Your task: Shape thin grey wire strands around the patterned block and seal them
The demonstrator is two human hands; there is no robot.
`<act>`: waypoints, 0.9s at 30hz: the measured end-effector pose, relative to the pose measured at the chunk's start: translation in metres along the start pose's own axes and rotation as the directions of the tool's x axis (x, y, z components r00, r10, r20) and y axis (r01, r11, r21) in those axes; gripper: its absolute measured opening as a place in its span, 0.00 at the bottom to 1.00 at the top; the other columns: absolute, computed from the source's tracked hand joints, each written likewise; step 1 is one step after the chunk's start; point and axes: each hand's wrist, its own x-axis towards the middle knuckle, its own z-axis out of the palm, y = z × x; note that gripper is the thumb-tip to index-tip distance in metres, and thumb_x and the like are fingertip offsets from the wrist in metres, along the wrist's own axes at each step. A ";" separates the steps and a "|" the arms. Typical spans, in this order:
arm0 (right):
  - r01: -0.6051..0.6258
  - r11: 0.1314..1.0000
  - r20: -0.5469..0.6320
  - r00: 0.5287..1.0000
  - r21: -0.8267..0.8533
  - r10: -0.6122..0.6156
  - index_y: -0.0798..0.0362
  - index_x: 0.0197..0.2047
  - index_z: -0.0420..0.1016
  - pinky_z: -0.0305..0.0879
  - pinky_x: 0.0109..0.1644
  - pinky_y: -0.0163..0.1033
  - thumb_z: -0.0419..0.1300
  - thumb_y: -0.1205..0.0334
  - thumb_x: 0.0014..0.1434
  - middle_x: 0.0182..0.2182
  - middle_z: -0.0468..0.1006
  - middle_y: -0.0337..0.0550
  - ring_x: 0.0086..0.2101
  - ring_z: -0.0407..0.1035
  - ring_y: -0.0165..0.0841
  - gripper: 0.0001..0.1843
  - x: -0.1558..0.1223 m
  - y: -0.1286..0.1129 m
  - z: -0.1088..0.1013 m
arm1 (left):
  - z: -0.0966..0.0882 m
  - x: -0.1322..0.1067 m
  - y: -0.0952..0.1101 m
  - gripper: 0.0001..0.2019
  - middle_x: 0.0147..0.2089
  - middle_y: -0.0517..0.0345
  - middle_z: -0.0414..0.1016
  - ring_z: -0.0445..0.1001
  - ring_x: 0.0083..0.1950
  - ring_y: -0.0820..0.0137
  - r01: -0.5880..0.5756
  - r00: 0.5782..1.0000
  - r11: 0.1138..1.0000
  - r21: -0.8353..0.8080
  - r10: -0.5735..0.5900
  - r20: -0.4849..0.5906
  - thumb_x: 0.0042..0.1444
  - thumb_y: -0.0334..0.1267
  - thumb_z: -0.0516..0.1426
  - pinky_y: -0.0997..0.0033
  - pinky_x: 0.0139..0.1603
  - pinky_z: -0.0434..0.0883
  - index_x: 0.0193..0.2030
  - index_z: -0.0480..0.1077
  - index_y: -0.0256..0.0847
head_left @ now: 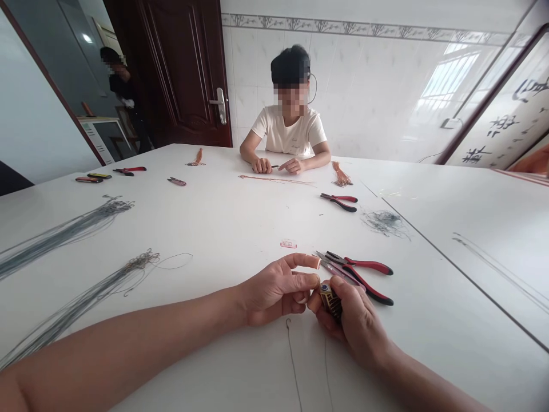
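My right hand (358,320) is wrapped round a small dark-and-gold block-shaped device (332,303) with a round blue spot on its end. Thumb and fingertip of my left hand (283,286) pinch together right at that end; whatever is between them is too small to make out. Below my hands, a fish hook (288,324) on a thin line lies on the white table, with a second thin line (326,366) to its right. Just beyond my right hand are red-and-black pliers (369,272) and a pair of pink-handled snips (343,271).
To the left lie two bundles of hooked lines (86,229) (94,303). More pliers (341,200) and a tangle of line (384,222) are at the right. Across the table (240,229) sits a person (291,129), hands on a small dark item. Another person (126,94) stands by the door.
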 end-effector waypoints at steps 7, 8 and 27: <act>0.064 0.994 -0.034 0.998 0.093 -0.061 0.56 0.25 0.68 0.46 0.19 0.31 0.39 0.45 0.62 0.14 0.60 0.35 0.15 0.51 0.24 0.29 -0.001 0.007 -0.006 | -0.001 0.000 -0.001 0.14 0.26 0.67 0.61 0.59 0.25 0.83 -0.019 0.999 1.000 -0.019 0.019 -0.030 0.46 0.37 0.62 0.78 0.28 0.54 0.40 0.66 0.46; 0.088 0.991 -0.059 0.995 0.106 -0.082 0.55 0.28 0.68 0.47 0.20 0.31 0.43 0.46 0.62 0.15 0.61 0.35 0.17 0.52 0.24 0.25 -0.002 0.007 -0.007 | -0.002 -0.001 -0.001 0.14 0.27 0.67 0.62 0.58 0.24 0.83 -0.025 0.999 1.000 -0.009 0.025 -0.048 0.46 0.37 0.63 0.78 0.28 0.54 0.40 0.65 0.45; 0.132 0.958 -0.334 0.918 -0.255 -0.215 0.48 0.44 0.64 0.63 0.28 0.31 0.63 0.50 0.46 0.27 0.71 0.36 0.24 0.65 0.27 0.23 -0.008 0.010 0.005 | -0.010 0.001 -0.014 0.22 0.29 0.64 0.67 0.63 0.27 0.81 -0.151 0.973 0.914 0.376 0.205 -0.106 0.46 0.38 0.62 0.77 0.29 0.60 0.48 0.60 0.43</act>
